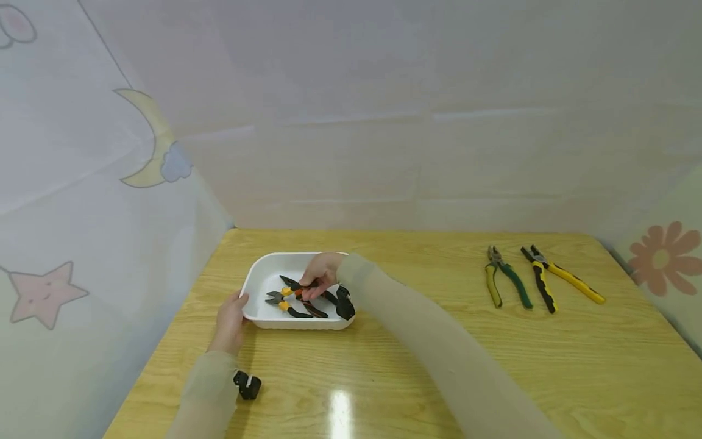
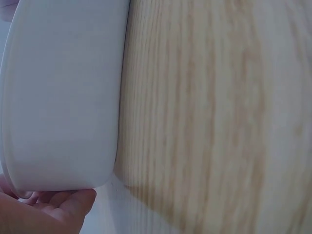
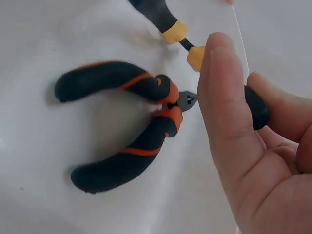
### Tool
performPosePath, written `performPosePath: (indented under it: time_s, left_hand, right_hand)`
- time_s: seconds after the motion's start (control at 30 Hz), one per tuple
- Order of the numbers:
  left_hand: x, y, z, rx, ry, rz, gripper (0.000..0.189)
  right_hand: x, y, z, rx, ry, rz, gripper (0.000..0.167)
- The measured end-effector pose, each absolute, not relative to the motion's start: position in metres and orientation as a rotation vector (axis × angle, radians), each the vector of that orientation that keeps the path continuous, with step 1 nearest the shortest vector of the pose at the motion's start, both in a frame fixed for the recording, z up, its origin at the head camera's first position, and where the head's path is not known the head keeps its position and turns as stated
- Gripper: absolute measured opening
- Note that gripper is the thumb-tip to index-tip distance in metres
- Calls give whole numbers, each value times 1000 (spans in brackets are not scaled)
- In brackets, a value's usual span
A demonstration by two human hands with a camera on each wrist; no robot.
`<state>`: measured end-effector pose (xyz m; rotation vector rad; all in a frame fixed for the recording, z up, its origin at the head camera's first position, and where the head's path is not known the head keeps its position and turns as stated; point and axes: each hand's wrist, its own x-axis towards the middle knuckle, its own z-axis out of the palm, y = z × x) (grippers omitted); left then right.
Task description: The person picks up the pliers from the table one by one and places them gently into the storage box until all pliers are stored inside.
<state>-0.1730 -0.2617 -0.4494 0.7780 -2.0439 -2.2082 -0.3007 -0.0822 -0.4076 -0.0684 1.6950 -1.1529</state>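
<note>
My left hand [image 1: 230,320] grips the left end of a white tray [image 1: 298,325], fingers against its outer wall, as the left wrist view also shows. Inside the tray lie long-nose pliers [image 1: 315,311] with black and orange handles, spread apart. Beside them are diagonal cutters [image 1: 284,305] with black handles and yellow collars. Reaching in over the tray, my right hand [image 1: 322,274] pinches one black handle of the cutters between thumb and fingers. In the right wrist view, the fingers [image 3: 226,97] hide part of that handle and the tip of the long-nose pliers [image 3: 117,166].
On the right of the wooden table [image 1: 417,353] lie pliers with green and yellow handles [image 1: 517,284]. Next to them are larger pliers with yellow and black handles [image 1: 576,282]. A printed cloth wall [image 1: 351,171] stands behind the table.
</note>
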Motion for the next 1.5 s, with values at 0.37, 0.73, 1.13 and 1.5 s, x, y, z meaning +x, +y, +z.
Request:
performPosePath:
  time_s: [0.37,0.73,1.13,1.5]
  left_hand:
    - [-176,-256,-448,783,-2050,-2207,51]
    - [-178,-253,-450,789,-2071,-2195,51]
    - [-180,-254,-454,761,-2060,-2214,52]
    - [-176,-258,-452,788,-2065,-2213,53]
  right_hand:
    - [-286,-77,-390,-96,1860,-994,27]
    - [-327,-73,-432,-81,2147,-884,19]
    - [-303,-11,-378,-153,1996,-1265,36]
    - [-298,28,-373,-67,1798,-1503,39]
